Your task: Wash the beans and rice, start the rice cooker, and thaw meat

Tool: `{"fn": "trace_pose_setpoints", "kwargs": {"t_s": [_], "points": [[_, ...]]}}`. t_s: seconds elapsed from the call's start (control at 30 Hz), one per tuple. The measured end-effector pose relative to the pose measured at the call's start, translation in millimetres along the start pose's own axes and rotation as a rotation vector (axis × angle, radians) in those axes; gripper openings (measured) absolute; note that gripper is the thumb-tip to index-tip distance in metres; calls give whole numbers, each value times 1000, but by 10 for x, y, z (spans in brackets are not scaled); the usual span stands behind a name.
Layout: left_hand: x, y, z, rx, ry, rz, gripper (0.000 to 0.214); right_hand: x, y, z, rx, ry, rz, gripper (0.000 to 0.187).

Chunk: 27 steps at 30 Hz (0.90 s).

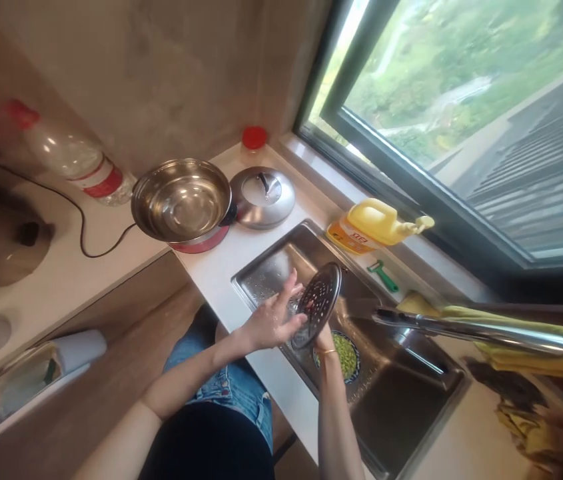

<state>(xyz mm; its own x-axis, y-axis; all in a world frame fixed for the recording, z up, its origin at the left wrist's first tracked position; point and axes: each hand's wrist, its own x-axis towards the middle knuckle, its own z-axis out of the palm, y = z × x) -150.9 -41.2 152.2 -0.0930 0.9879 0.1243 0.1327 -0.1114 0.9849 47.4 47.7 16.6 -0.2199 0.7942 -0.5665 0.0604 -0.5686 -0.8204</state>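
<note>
Over the steel sink (411, 400) my right hand (322, 341) holds a round perforated metal steamer plate (317, 301) tilted on edge. My left hand (276, 319) is spread against the plate's near face, fingers apart and wet. Below the plate, a bowl of green peas (347, 357) sits in the sink basin. The long chrome faucet (461, 327) reaches in from the right, its spout near the plate.
A steel pot on a red base (184, 203) and its lid (264, 195) stand on the white counter behind the sink. A yellow detergent bottle (376, 225), a green peeler (384, 275), a plastic bottle (78, 163), a red cap (254, 137) and yellow cloths (516, 360) lie around.
</note>
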Motion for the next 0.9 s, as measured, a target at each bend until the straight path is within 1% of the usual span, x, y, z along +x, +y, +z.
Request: {"fn": "trace_pose_setpoints", "kwargs": {"t_s": [0.07,0.1,0.17,0.23,0.3,0.33,0.4,0.47,0.53,0.6,0.63,0.7,0.73,0.8,0.9], "points": [[-28,-49,-223,-12,69,-30,82,41,1,6,-205,117,20,30],[-45,-72,-343,-9,103,-35,80,48,-12,38,-279,147,6,31],[-84,-129,-605,11,173,-21,74,32,-101,178,-326,128,-87,34],[-130,-210,-905,33,271,5,66,-14,-316,446,-335,91,-240,38],[-184,-320,-1253,34,404,35,59,-58,-662,858,-371,71,-396,40],[-213,-386,-1445,27,485,54,57,-63,-866,1115,-390,43,-477,39],[-272,-528,-1850,9,668,91,55,-11,-1272,1704,-416,-45,-613,34],[-332,-671,-2259,-4,836,105,54,144,-1586,2340,-445,-162,-708,32],[-393,-803,-2632,0,951,92,53,390,-1742,2952,-556,-298,-795,31],[-457,-918,-2938,-1,1005,73,51,680,-1740,3480,-756,-426,-847,34],[-489,-969,-3060,1,1015,64,51,823,-1695,3700,-854,-476,-847,35],[-551,-1064,-3241,9,1016,49,50,1076,-1560,4037,-1000,-548,-812,37],[-579,-1107,-3306,13,1012,43,50,1180,-1485,4153,-1050,-567,-786,37],[-624,-1184,-3398,17,1003,32,49,1340,-1351,4294,-1124,-588,-734,37],[-654,-1272,-3500,18,974,19,47,1482,-1215,4340,-1184,-600,-708,36]]}}
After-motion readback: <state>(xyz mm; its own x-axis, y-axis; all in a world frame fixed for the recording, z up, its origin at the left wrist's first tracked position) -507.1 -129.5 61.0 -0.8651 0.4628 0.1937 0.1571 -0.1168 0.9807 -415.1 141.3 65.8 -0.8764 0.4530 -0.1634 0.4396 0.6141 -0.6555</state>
